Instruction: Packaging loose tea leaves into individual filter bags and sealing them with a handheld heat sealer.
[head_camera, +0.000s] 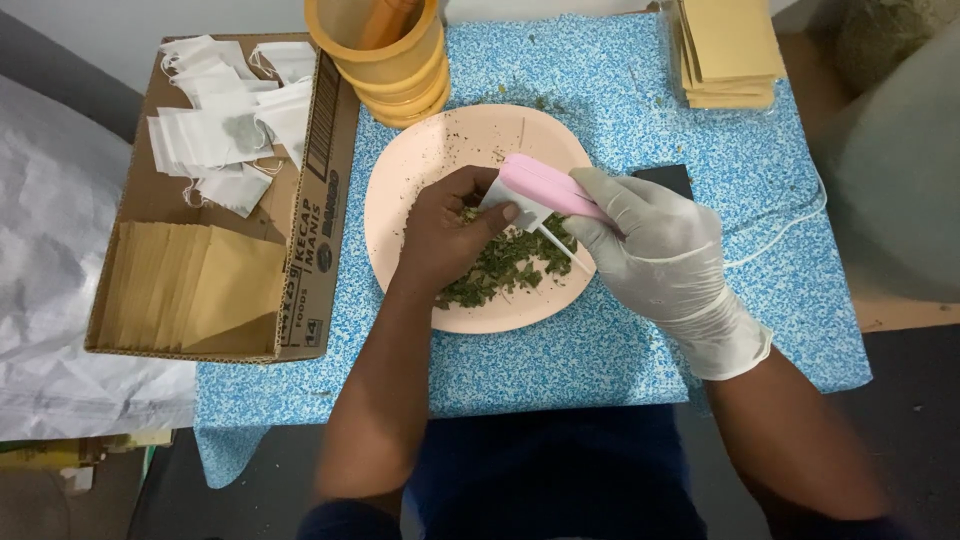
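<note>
My bare left hand (445, 235) pinches a small white tea bag (500, 197) over a pale pink plate (420, 165) that holds a pile of dried green leaves (500, 268). My right hand (650, 250), in a white glove, grips a pink scoop (545, 187) whose tip meets the mouth of the bag. A white string (563, 248) hangs from the bag across the leaves. Both hands hover just above the plate's middle.
A cardboard box (320, 200) at the left holds white tea bags (230, 120) and tan envelopes (190, 285). Stacked yellow bowls (395, 65) stand behind the plate. More tan envelopes (730, 50) lie at the back right. A white cord (780, 235) crosses the blue speckled cloth (600, 360).
</note>
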